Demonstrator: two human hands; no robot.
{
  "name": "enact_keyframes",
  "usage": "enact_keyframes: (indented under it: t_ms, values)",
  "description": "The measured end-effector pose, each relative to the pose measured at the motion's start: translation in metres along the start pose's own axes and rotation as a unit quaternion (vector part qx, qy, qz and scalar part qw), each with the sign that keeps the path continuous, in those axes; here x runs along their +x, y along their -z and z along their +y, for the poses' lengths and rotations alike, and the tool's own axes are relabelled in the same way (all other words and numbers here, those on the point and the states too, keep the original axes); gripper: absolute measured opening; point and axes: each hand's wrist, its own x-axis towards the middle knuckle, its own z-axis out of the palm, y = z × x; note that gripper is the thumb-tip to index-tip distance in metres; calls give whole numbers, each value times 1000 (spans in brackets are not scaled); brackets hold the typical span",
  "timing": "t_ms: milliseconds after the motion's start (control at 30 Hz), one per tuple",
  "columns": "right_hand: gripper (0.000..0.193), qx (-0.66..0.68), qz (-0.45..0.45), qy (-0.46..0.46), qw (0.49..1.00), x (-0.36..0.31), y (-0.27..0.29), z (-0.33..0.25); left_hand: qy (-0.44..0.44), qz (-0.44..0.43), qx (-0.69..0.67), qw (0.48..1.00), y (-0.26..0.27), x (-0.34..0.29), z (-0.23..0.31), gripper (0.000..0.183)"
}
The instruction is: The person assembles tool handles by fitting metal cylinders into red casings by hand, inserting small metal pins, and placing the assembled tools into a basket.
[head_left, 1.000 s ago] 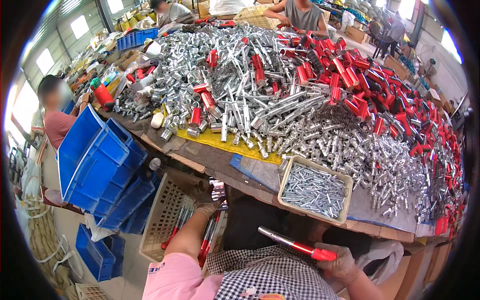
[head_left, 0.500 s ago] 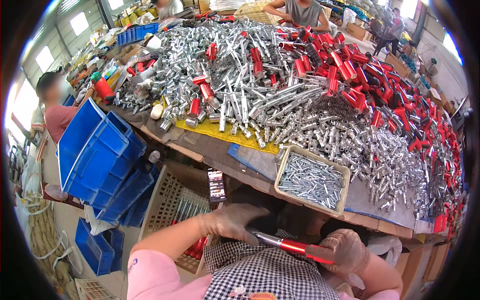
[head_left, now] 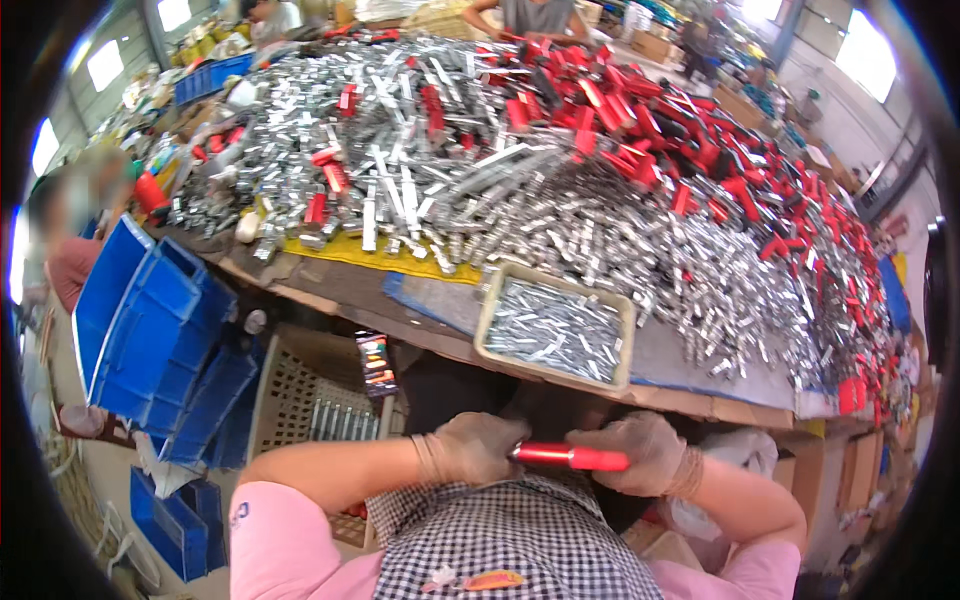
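In front of my apron, a shiny red, tube-shaped tool handle (head_left: 570,456) lies nearly level between my gloved hands. My left hand (head_left: 472,447) is closed round its left end and hides that end. My right hand (head_left: 640,454) grips it further right, with fingers bent over the red part from behind. Just beyond my hands, at the table's edge, stands a cream tray (head_left: 483,330) full of small silver pins (head_left: 555,328). Left of my left hand, a beige plastic crate (head_left: 290,385) holds several metal-shafted tools (head_left: 343,420).
A big heap of silver metal parts (head_left: 560,225) and red handles (head_left: 650,120) covers the worktable. A phone (head_left: 376,363) rests by the crate's rim. Blue bins (head_left: 160,330) are stacked at left, near a seated person (head_left: 75,255). Another person (head_left: 535,18) sits across the table.
The tool has swung from a slant to nearly level, and my hands have come closer together along it. My right hand has moved left and up. The whole view has shifted.
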Motion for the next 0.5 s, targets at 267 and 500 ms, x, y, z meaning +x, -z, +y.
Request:
enact_keyframes:
  t_ms: [267,500]
  values:
    - [36,23,154,-8,988,-1,-45,17,34,65,298,952,2,9,6,31]
    - [38,-8,98,18,995,4,-50,9,-50,-240,-15,969,-4,7,-15,32]
